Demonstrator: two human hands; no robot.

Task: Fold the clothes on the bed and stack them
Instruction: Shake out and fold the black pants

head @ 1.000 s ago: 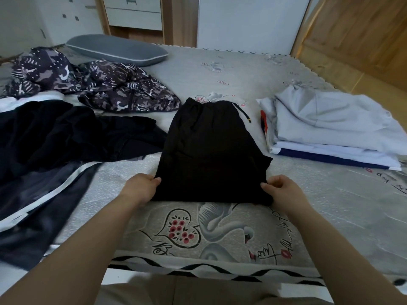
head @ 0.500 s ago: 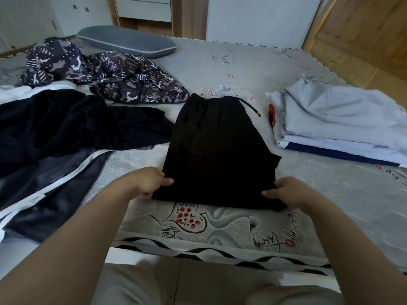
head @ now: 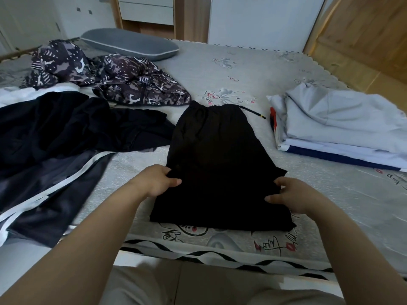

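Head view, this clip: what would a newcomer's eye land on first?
The black folded garment at the bed's near edge, gripped at its sides by the left hand and right hand. Next, the stack of pale folded clothes to the right, and unfolded dark clothes to the left.

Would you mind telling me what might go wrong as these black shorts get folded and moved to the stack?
The drawstring trails loose from the black shorts and may snag. The left hand and right hand grip only the side edges, so layers could slip. The folded stack looks uneven on top.
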